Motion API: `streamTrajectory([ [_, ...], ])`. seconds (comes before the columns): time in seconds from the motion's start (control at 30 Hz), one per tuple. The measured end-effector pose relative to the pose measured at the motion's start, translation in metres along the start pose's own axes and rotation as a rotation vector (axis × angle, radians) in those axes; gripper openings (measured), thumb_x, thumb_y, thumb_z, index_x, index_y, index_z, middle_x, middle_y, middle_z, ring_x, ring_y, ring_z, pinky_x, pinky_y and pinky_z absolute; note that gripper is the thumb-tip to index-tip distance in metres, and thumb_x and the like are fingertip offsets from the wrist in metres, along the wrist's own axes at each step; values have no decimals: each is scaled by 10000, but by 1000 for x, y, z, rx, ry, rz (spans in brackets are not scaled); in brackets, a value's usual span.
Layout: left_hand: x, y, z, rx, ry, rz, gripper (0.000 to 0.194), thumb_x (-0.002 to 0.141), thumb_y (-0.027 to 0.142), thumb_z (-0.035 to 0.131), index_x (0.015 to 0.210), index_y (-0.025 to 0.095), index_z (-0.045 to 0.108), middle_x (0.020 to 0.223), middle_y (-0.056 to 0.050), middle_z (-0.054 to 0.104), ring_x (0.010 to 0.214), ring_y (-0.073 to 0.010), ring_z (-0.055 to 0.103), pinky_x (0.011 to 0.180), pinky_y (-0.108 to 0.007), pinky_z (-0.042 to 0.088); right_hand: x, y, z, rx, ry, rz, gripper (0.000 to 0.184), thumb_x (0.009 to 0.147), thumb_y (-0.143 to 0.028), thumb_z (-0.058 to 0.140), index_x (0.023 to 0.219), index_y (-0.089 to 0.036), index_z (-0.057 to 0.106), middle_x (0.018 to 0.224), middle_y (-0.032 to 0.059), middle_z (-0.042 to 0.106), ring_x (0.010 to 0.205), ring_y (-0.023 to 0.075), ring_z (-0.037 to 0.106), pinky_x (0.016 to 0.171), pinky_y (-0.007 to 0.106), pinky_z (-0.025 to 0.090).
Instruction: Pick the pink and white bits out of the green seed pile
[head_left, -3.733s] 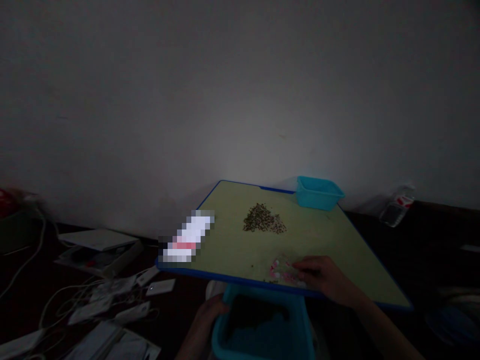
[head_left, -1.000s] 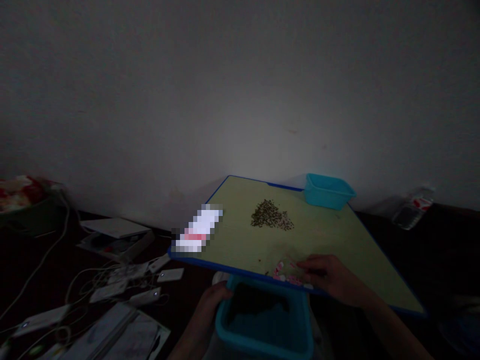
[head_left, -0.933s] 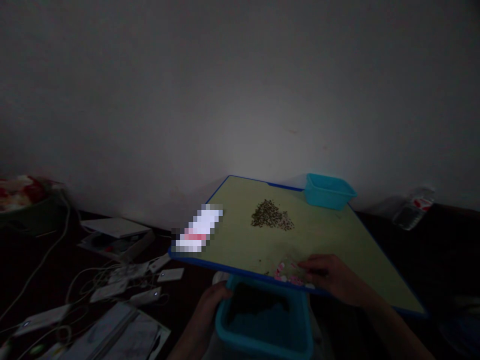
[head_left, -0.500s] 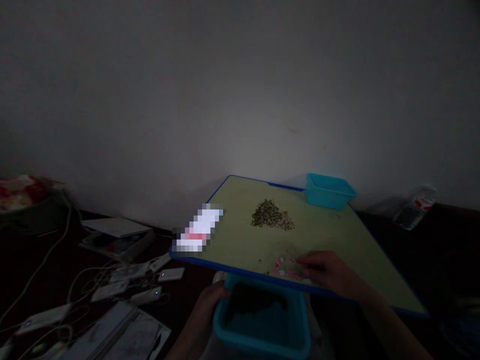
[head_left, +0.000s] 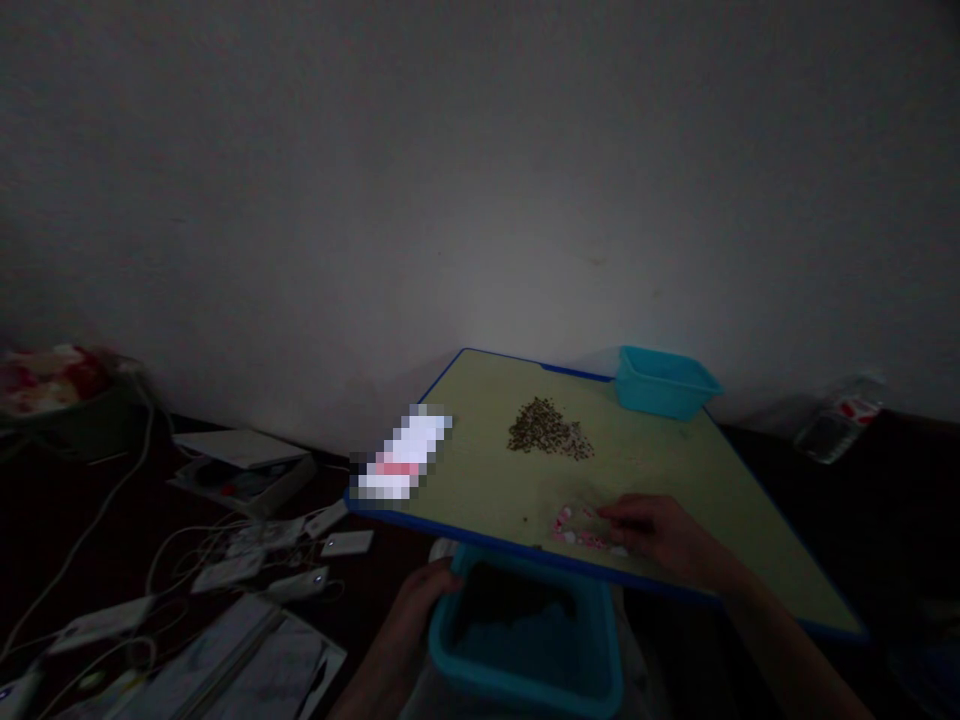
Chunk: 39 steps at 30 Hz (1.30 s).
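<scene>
My left hand (head_left: 424,602) is closed on the left rim of a blue plastic basket (head_left: 525,690), which sits at my lap below the table edge with dark contents toward its far side. Over the near part of the pale folding table (head_left: 480,480), my right hand (head_left: 649,530) has its fingers pinched together. Whatever is between the fingertips is too small to make out. Just left of them lie small pink and white pieces (head_left: 561,520) in a rough ring. Farther back is a heap of small dark speckled grains (head_left: 541,428).
A second blue basket (head_left: 664,385) stands at the table's back right corner, by the wall. A pixelated bright phone (head_left: 405,455) lies at the left edge. Chargers and cables (head_left: 247,560) clutter the left side. A clear plastic bottle (head_left: 840,420) lies at the right.
The whole view has shifted slightly. My right hand remains pinched beside the pink and white pieces, its fingertips slightly higher in view. My left hand keeps its hold on the basket.
</scene>
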<state>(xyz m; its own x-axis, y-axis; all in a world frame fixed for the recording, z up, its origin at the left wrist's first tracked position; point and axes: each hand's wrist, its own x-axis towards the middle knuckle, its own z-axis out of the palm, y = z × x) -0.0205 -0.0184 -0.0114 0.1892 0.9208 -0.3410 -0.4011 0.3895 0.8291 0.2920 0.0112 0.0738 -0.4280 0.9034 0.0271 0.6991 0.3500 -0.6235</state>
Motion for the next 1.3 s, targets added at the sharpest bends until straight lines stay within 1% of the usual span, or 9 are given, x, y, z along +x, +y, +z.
streamTrajectory([
  [0.13, 3, -2, -7, -10, -41, -13, 96, 673, 180, 522, 663, 151, 613, 519, 13, 585, 462, -137, 501, 492, -259, 395, -5, -1, -1, -10, -22, 7, 258, 799, -250, 519, 1021, -243, 649, 897, 31, 647, 779, 171, 590, 665, 253, 449],
  [0.33, 11, -9, -18, 32, -99, -10, 139, 703, 183, 505, 753, 139, 627, 618, -38, 665, 548, -191, 585, 514, -278, 407, 0, -15, 13, -27, 12, -29, 235, 805, -230, 508, 987, -239, 656, 864, 26, 639, 764, 161, 583, 659, 245, 439],
  [0.43, 15, -12, -21, 40, -91, -18, 132, 706, 178, 494, 725, 148, 620, 590, -24, 656, 540, -191, 590, 497, -271, 396, 1, -16, 17, -10, 29, -48, 242, 812, -226, 495, 996, -238, 651, 889, 29, 639, 791, 163, 582, 683, 248, 442],
  [0.63, 9, -3, -14, 27, -32, -26, 93, 674, 199, 545, 683, 157, 627, 567, 2, 645, 533, -176, 574, 509, -263, 403, 8, 4, 8, 1, 80, -31, 275, 808, -277, 507, 1047, -231, 637, 947, 49, 645, 818, 178, 586, 706, 271, 454],
  [0.73, 6, 5, -9, 36, -27, -37, 98, 666, 185, 537, 665, 152, 629, 551, 1, 639, 531, -172, 571, 509, -260, 401, 20, 15, 2, -3, 99, 0, 280, 800, -309, 514, 1031, -220, 645, 924, 48, 654, 786, 179, 592, 680, 276, 458],
  [0.8, 5, 8, -8, 36, -30, -19, 101, 659, 175, 530, 646, 145, 626, 529, 3, 629, 502, -160, 554, 489, -254, 389, 29, 15, 3, -20, 118, -4, 281, 797, -315, 513, 1022, -217, 651, 914, 49, 658, 776, 180, 592, 675, 278, 456],
  [0.97, 4, 15, -5, 45, -17, -26, 109, 654, 165, 517, 631, 132, 618, 493, 5, 604, 493, -162, 550, 485, -258, 386, 44, -5, 19, -36, 109, -60, 276, 801, -277, 500, 1024, -212, 650, 881, 53, 656, 747, 168, 584, 666, 267, 447],
  [1.1, 0, 19, 0, 42, -31, -22, 116, 655, 158, 511, 646, 132, 624, 505, 7, 606, 494, -156, 538, 491, -257, 387, 39, -24, 30, -18, 93, -94, 273, 808, -233, 493, 1036, -207, 642, 888, 55, 646, 747, 159, 582, 658, 257, 442],
  [1.3, -1, 21, 5, 26, -17, -16, 106, 638, 152, 518, 610, 136, 619, 494, 12, 600, 479, -143, 520, 478, -244, 372, 32, -40, 35, -60, 67, -121, 253, 815, -216, 489, 1008, -225, 651, 861, 42, 648, 740, 152, 576, 658, 247, 425],
])
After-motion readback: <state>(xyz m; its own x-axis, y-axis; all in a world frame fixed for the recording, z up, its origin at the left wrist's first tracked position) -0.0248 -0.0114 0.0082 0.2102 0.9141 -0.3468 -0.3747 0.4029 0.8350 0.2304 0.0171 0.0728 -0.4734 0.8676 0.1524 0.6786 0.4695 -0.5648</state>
